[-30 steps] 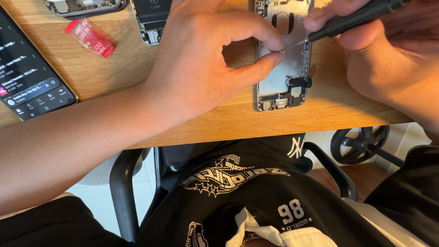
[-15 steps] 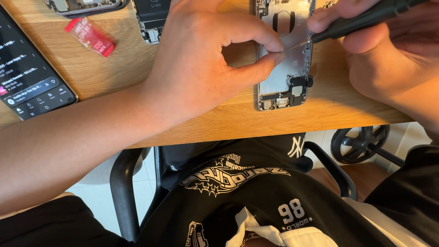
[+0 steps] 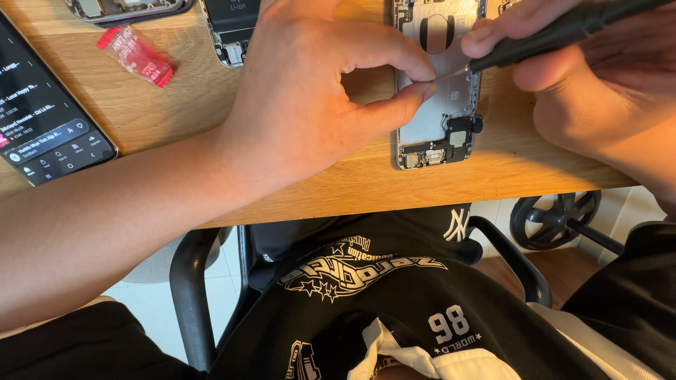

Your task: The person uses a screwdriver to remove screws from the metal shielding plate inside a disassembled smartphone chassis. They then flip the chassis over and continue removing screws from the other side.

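An opened phone chassis [image 3: 438, 119] lies on the wooden table [image 3: 338, 183], its bare metal inside and small boards showing. My left hand [image 3: 310, 105] rests on the table beside it, thumb and forefinger pinched at the chassis's left edge. My right hand [image 3: 591, 77] holds a black screwdriver [image 3: 556, 32] whose thin tip touches the chassis right by my left fingertips.
A lit dark phone [image 3: 46, 127] lies at the left edge. A small red packet [image 3: 135, 56] sits near it. Another opened phone body [image 3: 232, 28] and a frame [image 3: 127, 8] lie at the top. Below the table are my black printed shirt and a chair's armrests [image 3: 190, 295].
Barely any: my right hand and the screwdriver shifted slightly while the tip stays at the chassis; my left hand keeps its pinch.
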